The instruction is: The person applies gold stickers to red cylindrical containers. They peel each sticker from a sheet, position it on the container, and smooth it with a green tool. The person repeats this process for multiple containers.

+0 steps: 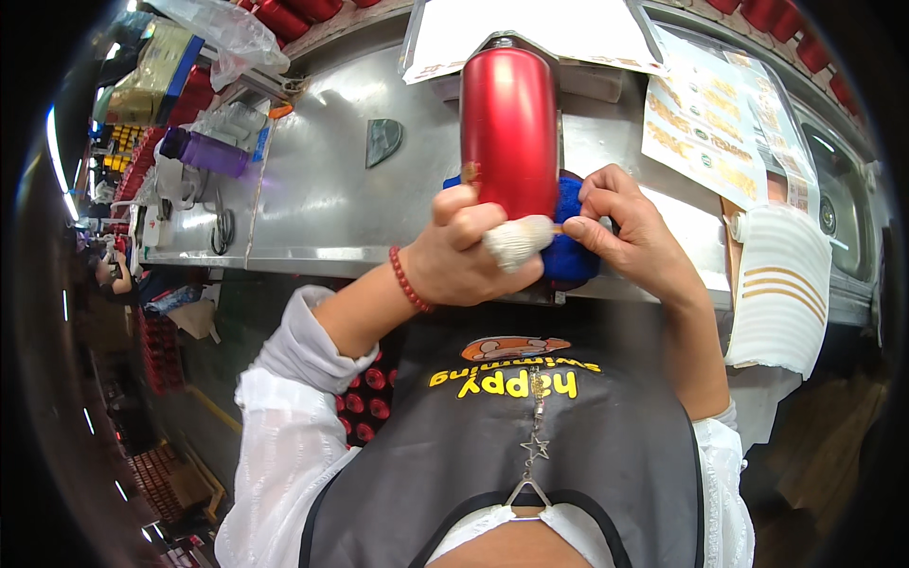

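A glossy red metal bottle point(509, 128) lies lengthwise in front of me, its neck pointing away. Blue cloth padding point(569, 254) shows under its near end. My left hand point(459, 251) is curled against the near left end of the bottle, a white ribbed finger cover point(519, 242) on one digit. A small gold-brown patch shows by its fingertips. My right hand point(630, 232) is closed in a pinch at the right of the bottle's near end, beside the white cover. Between its thumb and finger I cannot make out clearly what is held.
Sheets with gold-brown printed designs point(705, 123) lie at the right, near a folded white towel point(781, 284) with brown stripes. A white sheet point(540, 28) is behind the bottle. On the metal worktop point(322, 189) are a dark flat scraper-like piece point(383, 141) and a purple bottle point(204, 151).
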{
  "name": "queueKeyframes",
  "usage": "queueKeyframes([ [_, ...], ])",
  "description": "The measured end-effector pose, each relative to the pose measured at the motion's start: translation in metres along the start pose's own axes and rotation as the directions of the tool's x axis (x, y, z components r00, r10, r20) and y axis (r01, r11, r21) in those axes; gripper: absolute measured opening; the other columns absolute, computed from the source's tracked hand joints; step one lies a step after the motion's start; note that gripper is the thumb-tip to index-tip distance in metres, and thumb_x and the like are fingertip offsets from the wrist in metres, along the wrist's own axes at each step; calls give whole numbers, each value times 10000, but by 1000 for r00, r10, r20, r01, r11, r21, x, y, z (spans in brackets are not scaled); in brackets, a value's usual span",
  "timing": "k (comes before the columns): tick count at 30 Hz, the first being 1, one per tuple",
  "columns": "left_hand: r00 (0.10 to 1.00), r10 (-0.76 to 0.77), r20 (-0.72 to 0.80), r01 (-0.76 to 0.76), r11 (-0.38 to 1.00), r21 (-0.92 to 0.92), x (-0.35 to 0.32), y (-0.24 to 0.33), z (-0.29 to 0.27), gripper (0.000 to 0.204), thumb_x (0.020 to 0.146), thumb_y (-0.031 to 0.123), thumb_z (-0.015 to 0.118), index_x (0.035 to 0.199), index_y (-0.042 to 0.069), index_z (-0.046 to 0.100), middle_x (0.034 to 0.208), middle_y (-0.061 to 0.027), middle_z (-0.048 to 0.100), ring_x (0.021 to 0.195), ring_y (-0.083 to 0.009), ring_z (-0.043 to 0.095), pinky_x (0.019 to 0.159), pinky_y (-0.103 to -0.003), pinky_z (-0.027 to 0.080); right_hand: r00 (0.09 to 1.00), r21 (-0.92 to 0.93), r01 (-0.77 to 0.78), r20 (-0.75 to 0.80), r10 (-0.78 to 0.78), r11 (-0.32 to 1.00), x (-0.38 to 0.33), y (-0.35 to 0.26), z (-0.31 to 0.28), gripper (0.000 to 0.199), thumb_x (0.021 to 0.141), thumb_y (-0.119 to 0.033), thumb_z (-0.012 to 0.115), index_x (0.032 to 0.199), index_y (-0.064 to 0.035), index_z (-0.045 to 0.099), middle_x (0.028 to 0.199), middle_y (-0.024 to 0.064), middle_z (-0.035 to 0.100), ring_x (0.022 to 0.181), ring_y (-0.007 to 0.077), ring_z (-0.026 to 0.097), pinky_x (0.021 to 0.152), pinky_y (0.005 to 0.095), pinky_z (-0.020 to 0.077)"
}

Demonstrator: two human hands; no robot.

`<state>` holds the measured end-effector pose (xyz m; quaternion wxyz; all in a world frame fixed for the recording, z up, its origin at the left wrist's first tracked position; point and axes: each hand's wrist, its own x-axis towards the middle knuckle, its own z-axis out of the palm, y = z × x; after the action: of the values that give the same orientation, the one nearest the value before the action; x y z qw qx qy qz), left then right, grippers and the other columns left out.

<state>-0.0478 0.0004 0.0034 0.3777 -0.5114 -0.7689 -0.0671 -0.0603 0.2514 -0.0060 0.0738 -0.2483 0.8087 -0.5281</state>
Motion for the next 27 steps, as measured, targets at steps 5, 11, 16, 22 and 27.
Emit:
queueKeyframes([
  [5,996,-84,-27,87,987,137,-17,8,-4,246,580,163,710,763,313,643,990,103,576,968,-199,425,827,-401,371,999,-22,37,-22,-37,999,3,1,6,264,930,-194,715,838,0,561,1006,81,493,926,208,509,812,312,452],
  [11,993,-1,119,2,1000,-4,7,5,-1,312,813,236,714,1123,205,703,1173,61,653,1180,-162,493,993,-414,334,997,24,20,-81,-18,1000,1,9,7,199,902,-155,715,862,2,599,1013,119,533,960,276,544,851,361,463],
  [16,965,-230,123,238,969,-61,7,4,-8,421,868,190,742,1271,165,625,1197,-49,707,1255,-288,592,1155,-496,248,987,-51,63,-142,-69,997,-7,4,7,165,884,-114,718,891,-8,591,1075,115,526,1030,266,547,912,339,454],
  [22,773,-634,33,564,662,-494,-19,16,-2,581,950,258,695,1431,30,463,1392,-190,556,1318,-320,519,1186,-482,237,942,-230,222,-200,-269,948,-6,-5,27,234,758,-63,802,878,-35,604,1092,133,550,1083,339,531,941,420,449],
  [27,566,-795,219,639,255,-725,-12,16,5,701,970,291,679,1498,-25,344,1495,-197,418,1392,-294,408,1169,-398,292,937,-243,213,-224,-268,946,-4,-3,34,258,742,-45,806,859,-35,577,1095,134,544,1086,342,522,934,423,446],
])
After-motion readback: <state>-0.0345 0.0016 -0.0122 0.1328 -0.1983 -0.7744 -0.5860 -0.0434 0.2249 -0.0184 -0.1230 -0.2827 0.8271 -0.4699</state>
